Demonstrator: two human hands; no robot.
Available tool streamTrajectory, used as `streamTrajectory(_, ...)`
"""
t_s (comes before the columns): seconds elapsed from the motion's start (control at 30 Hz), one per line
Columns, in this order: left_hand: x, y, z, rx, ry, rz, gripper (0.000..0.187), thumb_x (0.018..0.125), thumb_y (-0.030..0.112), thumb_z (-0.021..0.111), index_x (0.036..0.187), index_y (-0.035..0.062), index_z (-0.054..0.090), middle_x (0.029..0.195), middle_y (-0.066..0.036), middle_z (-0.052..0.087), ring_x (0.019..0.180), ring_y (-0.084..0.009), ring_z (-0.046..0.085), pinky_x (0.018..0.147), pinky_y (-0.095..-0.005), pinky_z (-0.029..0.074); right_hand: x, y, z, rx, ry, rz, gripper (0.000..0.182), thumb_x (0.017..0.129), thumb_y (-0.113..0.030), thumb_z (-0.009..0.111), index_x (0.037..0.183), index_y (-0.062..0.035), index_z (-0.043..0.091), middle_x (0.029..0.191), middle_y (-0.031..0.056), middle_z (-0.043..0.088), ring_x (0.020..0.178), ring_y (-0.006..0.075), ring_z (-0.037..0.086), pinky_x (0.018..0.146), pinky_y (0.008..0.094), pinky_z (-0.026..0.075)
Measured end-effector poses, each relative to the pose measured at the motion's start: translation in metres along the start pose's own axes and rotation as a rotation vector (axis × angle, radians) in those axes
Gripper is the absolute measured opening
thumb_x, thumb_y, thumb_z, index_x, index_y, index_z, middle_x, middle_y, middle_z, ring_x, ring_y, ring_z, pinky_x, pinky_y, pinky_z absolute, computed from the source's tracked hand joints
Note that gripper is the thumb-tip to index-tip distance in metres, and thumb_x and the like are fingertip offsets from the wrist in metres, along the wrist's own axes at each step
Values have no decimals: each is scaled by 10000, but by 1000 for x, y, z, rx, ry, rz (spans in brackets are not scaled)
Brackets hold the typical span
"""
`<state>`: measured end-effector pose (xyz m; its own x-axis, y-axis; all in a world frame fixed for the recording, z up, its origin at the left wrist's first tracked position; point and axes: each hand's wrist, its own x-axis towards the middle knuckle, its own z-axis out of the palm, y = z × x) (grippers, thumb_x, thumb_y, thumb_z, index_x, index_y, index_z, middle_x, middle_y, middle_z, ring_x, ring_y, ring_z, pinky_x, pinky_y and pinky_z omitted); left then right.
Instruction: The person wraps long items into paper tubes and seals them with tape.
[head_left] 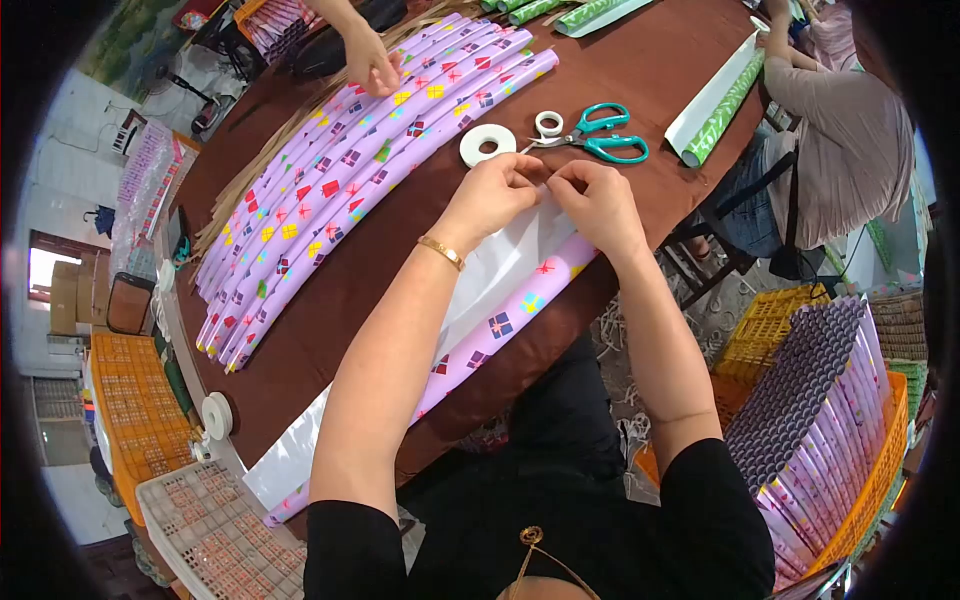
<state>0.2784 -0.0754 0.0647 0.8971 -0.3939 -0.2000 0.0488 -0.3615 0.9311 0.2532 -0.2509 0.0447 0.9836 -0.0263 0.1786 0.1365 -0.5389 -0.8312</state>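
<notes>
Head view: my left hand (pixel 495 196) and right hand (pixel 602 205) pinch closed at the 1 o'clock end of the paper (pixel 490 335) on the desk (pixel 370 252); what they grip, I cannot tell. Scissors (pixel 577 138): 12 o'clock.

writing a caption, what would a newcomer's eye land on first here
Probably the fan of lilac gift-print rolls on the brown tabletop, upper left. Then the teal-handled scissors, beyond the left hand and right hand, which nearly meet at the far end of a partly open lilac roll.
</notes>
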Motion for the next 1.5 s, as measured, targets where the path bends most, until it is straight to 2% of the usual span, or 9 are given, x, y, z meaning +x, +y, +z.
streamTrajectory(0.37, 0, -1, 1, 8, 0, -13, 428, 869, 58, 635, 1282, -29, 566, 926, -32, 692, 891, -84, 627, 834, -249, 484, -1, 1, 1, 5, -10, 1, 201, 854, -180, 643, 921, -2, 709, 757, 131, 700, 662, 211, 670, 631, 329, 514)
streamTrajectory(0.63, 1, -1, 3, 25, 17, -25, 414, 870, 58, 637, 1270, -32, 573, 922, -35, 693, 885, -85, 627, 833, -249, 484, -2, 3, 2, -67, -6, -80, 202, 838, -197, 656, 920, -22, 715, 760, 126, 699, 655, 213, 664, 633, 332, 512)
streamTrajectory(0.77, 0, 1, 2, 13, -1, -24, 413, 874, 66, 641, 1271, -29, 575, 932, -36, 696, 888, -82, 625, 837, -248, 483, 0, 0, 1, -73, -34, -24, 198, 840, -200, 654, 911, -23, 706, 772, 133, 696, 671, 221, 666, 643, 336, 514)
streamTrajectory(1.07, -2, -1, -6, -72, -95, -33, 416, 916, 92, 659, 1306, -19, 563, 1040, -43, 684, 966, -96, 616, 882, -258, 481, 1, 1, 1, -115, -57, -29, 214, 864, -219, 634, 920, -18, 675, 822, 156, 696, 770, 298, 689, 715, 385, 521)
streamTrajectory(1.17, -3, -3, -10, -84, -105, 21, 367, 960, 174, 625, 1282, -1, 592, 1064, -38, 678, 962, -89, 613, 852, -249, 482, 0, 1, 0, -93, -65, -32, 220, 868, -223, 629, 923, -15, 672, 835, 161, 697, 788, 309, 689, 728, 387, 521)
streamTrajectory(1.23, -1, 3, -16, -252, -134, -151, 348, 998, 273, 572, 1229, 20, 635, 1029, -31, 687, 906, -88, 620, 800, -240, 478, 0, 2, 0, -97, -41, -67, 216, 873, -216, 623, 929, -13, 668, 842, 160, 697, 790, 313, 687, 729, 386, 521)
streamTrajectory(1.27, 0, 0, -16, -246, -117, -157, 344, 1004, 320, 535, 1124, 35, 688, 971, -21, 697, 846, -89, 624, 752, -241, 474, -1, 2, 0, -98, -43, -66, 216, 873, -216, 623, 929, -13, 668, 842, 160, 697, 790, 313, 687, 729, 386, 521)
streamTrajectory(1.37, 7, 7, -13, -115, -34, -244, 281, 970, 275, 580, 1029, 34, 711, 912, -14, 703, 810, -94, 633, 730, -250, 481, 0, 3, 1, -91, -37, -81, 205, 877, -200, 616, 936, -11, 666, 842, 160, 694, 789, 314, 686, 729, 388, 520)
streamTrajectory(1.5, 16, 2, -9, -11, -14, -232, 227, 933, 238, 619, 972, 39, 721, 891, -18, 703, 785, -93, 630, 708, -252, 483, -1, 7, 1, -87, -31, -101, 194, 880, -184, 613, 940, -8, 665, 834, 160, 691, 786, 302, 687, 727, 382, 519)
